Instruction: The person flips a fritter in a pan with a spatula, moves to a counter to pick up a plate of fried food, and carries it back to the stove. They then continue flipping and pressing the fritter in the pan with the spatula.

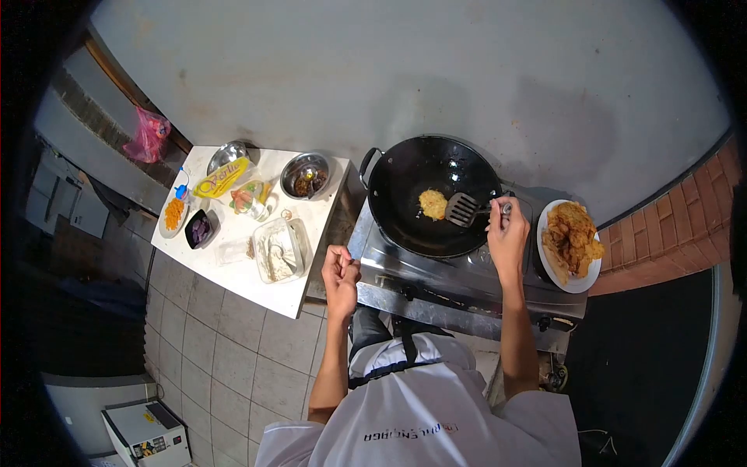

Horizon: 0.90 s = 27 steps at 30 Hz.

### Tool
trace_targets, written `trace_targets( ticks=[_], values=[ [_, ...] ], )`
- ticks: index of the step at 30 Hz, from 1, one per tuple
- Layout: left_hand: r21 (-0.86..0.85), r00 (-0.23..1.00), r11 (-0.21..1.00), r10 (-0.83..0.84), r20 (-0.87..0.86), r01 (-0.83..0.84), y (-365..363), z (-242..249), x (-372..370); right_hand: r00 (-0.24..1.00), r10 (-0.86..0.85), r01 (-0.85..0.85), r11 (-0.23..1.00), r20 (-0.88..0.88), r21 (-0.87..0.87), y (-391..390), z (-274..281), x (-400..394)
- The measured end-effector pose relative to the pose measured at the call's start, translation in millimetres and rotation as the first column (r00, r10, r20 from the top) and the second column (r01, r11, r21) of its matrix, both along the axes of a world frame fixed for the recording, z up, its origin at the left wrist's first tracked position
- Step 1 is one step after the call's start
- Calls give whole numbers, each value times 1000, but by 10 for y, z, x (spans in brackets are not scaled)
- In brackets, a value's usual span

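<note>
A black wok sits on a steel stove, with one golden fritter frying in it. My right hand grips the handle of a slotted spatula, whose blade rests in the wok right beside the fritter. My left hand hovers between the stove's front left corner and the white table, fingers curled loosely, holding nothing I can see. A white plate piled with fried fritters stands on the stove's right side, next to my right hand.
The white table at left carries a clear batter container, a steel bowl of dark filling, a yellow packet, an oil bottle and small dishes. Grey tiled floor lies below; a brick edge runs at right.
</note>
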<state>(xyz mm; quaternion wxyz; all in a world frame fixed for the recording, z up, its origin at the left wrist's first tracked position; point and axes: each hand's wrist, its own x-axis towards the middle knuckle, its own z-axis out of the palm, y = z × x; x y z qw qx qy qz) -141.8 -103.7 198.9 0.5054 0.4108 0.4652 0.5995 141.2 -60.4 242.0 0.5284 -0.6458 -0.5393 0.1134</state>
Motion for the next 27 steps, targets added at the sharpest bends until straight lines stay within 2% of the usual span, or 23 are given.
trace_targets(
  ticks=[5,7,10,14,16,18,22,24,26,27],
  values=[
    [29,997,999,-29,74,27,4,-107,-26,999,-21,21,1000,42,4,38,103,15],
    [-8,1000,1000,-8,-13,8,7,-104,-29,998,-33,31,999,63,25,60,137,14],
    [34,999,999,34,-18,-34,19,-9,30,994,-43,42,999,99,14,109,123,30],
    [101,992,993,75,-101,-64,34,-29,43,998,16,-18,999,60,31,226,-79,36],
    [126,993,992,33,-109,-19,23,-20,18,999,31,-31,999,36,15,262,-130,-8],
    [101,994,995,31,-109,-20,28,-29,-4,995,58,-54,997,-80,51,284,-166,-71],
    [90,989,996,41,-142,-28,31,-21,-44,990,88,-76,991,-106,112,256,-110,-202],
    [119,988,993,40,-151,-22,39,-45,-83,994,90,-86,994,-56,62,220,-28,-245],
    [145,986,989,39,-161,-15,43,-77,-100,986,168,-169,975,21,145,200,12,-304],
    [177,992,984,47,-118,-26,49,-89,-104,981,194,-193,975,-2,111,173,47,-329]
  ],
)
